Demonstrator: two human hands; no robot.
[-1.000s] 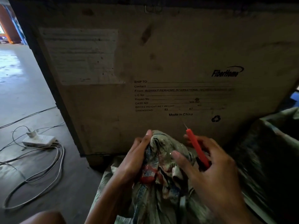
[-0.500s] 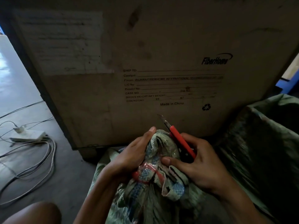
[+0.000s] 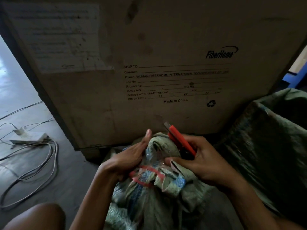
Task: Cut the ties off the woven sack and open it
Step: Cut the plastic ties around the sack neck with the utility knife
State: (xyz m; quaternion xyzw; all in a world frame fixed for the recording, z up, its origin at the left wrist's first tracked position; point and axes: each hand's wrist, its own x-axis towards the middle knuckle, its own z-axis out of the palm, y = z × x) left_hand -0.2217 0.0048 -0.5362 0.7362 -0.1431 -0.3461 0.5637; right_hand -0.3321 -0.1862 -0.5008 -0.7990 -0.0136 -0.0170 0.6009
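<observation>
A greenish woven sack (image 3: pixel 149 203) with blue stripes stands low in the middle, its neck bunched together. A red tie (image 3: pixel 146 177) is wound around the neck just below the bunched top. My left hand (image 3: pixel 131 156) grips the left side of the bunched top above the tie. My right hand (image 3: pixel 201 161) holds a red utility knife (image 3: pixel 180 141) with its blade out, pointing up and away from me. The thumb of that hand presses on the sack's top from the right.
A large cardboard crate (image 3: pixel 166 63) with printed shipping text rises directly behind the sack. A second open woven sack (image 3: pixel 272 138) stands at the right. A white power strip (image 3: pixel 31 136) and looped cables (image 3: pixel 36 166) lie on the floor at the left. My knee (image 3: pixel 33 216) shows bottom left.
The sack's neck has tilted toward me, so the red tie shows more fully. Both hands have slid down to clasp the bunched top, and the knife has tilted left.
</observation>
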